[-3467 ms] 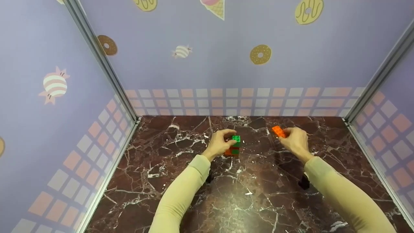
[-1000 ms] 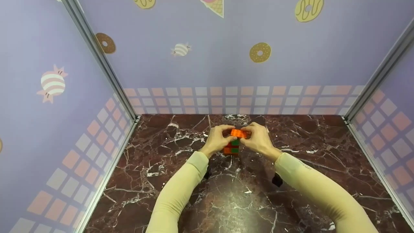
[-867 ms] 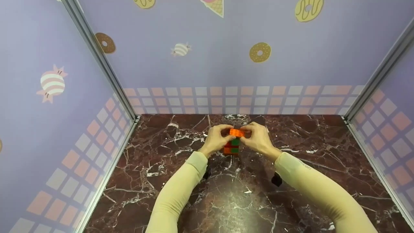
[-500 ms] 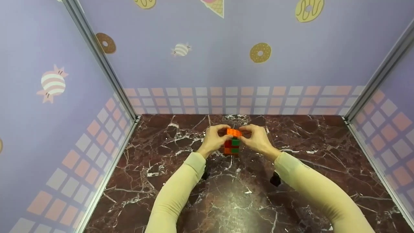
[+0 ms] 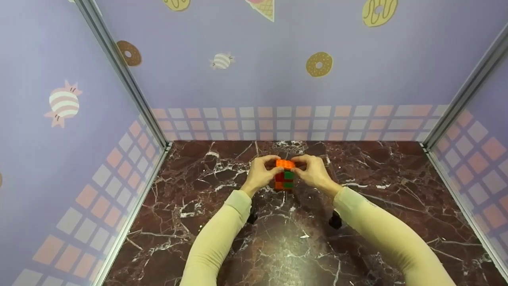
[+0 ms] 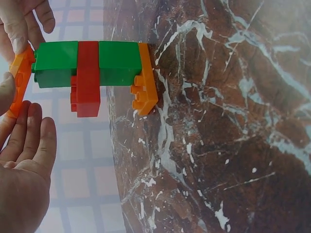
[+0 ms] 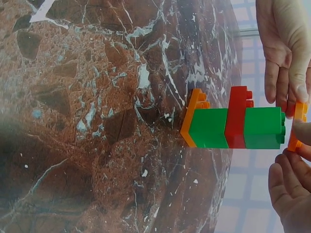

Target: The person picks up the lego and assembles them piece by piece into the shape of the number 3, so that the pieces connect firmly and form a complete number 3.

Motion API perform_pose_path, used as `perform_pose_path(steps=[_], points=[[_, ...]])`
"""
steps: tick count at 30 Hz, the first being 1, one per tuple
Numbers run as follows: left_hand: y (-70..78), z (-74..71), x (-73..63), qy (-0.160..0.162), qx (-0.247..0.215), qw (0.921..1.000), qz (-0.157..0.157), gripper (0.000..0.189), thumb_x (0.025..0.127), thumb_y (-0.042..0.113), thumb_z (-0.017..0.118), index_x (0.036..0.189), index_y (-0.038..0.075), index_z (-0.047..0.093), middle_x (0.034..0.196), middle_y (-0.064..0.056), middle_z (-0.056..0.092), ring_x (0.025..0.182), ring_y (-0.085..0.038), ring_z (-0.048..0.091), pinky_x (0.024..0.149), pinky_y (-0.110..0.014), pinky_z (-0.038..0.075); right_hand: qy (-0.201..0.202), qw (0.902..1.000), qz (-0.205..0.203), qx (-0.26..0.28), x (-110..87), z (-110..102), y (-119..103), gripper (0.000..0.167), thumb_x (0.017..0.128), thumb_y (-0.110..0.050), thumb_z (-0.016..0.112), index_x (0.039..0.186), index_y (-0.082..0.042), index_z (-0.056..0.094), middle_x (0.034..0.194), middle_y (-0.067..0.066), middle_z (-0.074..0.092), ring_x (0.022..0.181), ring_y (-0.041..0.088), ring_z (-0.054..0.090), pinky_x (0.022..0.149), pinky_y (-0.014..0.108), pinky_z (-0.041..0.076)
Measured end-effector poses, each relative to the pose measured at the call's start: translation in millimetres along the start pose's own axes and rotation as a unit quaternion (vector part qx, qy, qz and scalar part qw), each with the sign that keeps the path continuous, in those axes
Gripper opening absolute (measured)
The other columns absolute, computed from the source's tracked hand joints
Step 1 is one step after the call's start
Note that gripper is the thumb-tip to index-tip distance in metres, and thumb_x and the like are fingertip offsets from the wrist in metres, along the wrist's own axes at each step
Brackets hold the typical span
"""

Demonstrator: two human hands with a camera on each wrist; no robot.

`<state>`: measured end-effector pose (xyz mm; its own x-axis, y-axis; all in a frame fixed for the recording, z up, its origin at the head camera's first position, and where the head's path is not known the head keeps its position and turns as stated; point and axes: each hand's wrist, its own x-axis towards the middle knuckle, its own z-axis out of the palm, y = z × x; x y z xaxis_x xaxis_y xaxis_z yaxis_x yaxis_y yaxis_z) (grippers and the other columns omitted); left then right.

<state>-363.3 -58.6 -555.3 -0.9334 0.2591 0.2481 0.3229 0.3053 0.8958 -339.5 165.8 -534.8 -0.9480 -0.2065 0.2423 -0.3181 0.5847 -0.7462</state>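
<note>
An orange toy building brick (image 5: 285, 164) with studs is pinched at its left end by my left hand (image 5: 260, 174) and at its right end by my right hand (image 5: 314, 171). Under it stands a tower: a green brick (image 7: 265, 127) on top, a red brick (image 7: 236, 116), another green brick (image 7: 209, 127) and an orange base brick (image 6: 148, 80) on the table. Red and orange bricks jut out to the left with bare studs. In the right wrist view a thin gap shows between the held brick and the top green studs; in the left wrist view it overlaps them.
The tower stands on a dark red marbled tabletop (image 5: 222, 174). Purple patterned panels (image 5: 270, 79) enclose the back and both sides, joined by metal corner posts. A dark wrist device (image 5: 335, 219) hangs beneath the right sleeve, and a similar one beneath the left.
My right hand has carried the orange brick leftward from the right to over the tower. My left hand has moved from beside the upper green brick onto the orange brick, which has turned and shifted slightly left.
</note>
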Motion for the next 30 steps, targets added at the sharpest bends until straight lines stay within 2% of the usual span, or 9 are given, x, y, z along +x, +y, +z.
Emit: perform_pose_path(steps=[6, 13, 20, 24, 30], points=[[-4.6, 1.4, -1.9, 0.008, 0.001, 1.0000, -0.002, 0.032, 0.097, 0.008, 0.088, 0.127, 0.002, 0.082, 0.120, -0.019, 0.085, 0.105, -0.032, 0.084, 0.096, -0.044, 0.069, 0.001, 0.9999, -0.010, 0.000, -0.1, 2.9, 2.0, 0.035, 0.099, -0.001, 0.079, 0.134, 0.006, 0.078, 0.131, 0.029, 0.080, 0.103, 0.043, 0.084, 0.087, 0.051, 0.071], [-9.8, 2.2, -5.7, 0.007, 0.006, 1.0000, -0.002, 0.030, 0.097, 0.007, 0.087, 0.127, 0.001, 0.082, 0.119, -0.019, 0.085, 0.104, -0.032, 0.085, 0.093, -0.039, 0.070, -0.001, 0.9999, -0.015, 0.002, -0.9, 5.7, 3.9, 0.036, 0.098, 0.000, 0.082, 0.133, 0.007, 0.078, 0.131, 0.030, 0.079, 0.101, 0.045, 0.085, 0.088, 0.051, 0.071], [-13.3, 2.1, -8.5, 0.006, 0.007, 0.9998, -0.015, 0.031, 0.098, 0.005, 0.085, 0.128, 0.002, 0.081, 0.123, -0.019, 0.085, 0.107, -0.034, 0.084, 0.097, -0.042, 0.069, 0.000, 0.9995, -0.031, -0.001, 1.2, 7.9, 4.5, 0.034, 0.097, 0.002, 0.081, 0.130, 0.008, 0.079, 0.126, 0.029, 0.079, 0.104, 0.044, 0.084, 0.089, 0.051, 0.071], [-14.5, 0.0, -10.0, 0.008, 0.014, 0.9997, -0.017, 0.029, 0.098, 0.005, 0.085, 0.127, 0.002, 0.081, 0.123, -0.018, 0.085, 0.107, -0.031, 0.083, 0.096, -0.039, 0.069, -0.001, 0.9994, -0.034, -0.009, 3.9, 9.0, 2.7, 0.032, 0.096, 0.000, 0.083, 0.128, 0.007, 0.081, 0.124, 0.027, 0.081, 0.106, 0.044, 0.083, 0.091, 0.052, 0.070], [-14.0, 3.1, -9.1, 0.003, 0.019, 0.9996, -0.021, 0.029, 0.098, 0.008, 0.086, 0.126, 0.005, 0.082, 0.123, -0.016, 0.085, 0.104, -0.023, 0.082, 0.095, -0.035, 0.067, 0.003, 0.9999, -0.017, -0.002, 2.7, 8.2, 8.1, 0.033, 0.096, 0.001, 0.084, 0.128, 0.007, 0.081, 0.124, 0.026, 0.082, 0.103, 0.042, 0.084, 0.089, 0.051, 0.071]])
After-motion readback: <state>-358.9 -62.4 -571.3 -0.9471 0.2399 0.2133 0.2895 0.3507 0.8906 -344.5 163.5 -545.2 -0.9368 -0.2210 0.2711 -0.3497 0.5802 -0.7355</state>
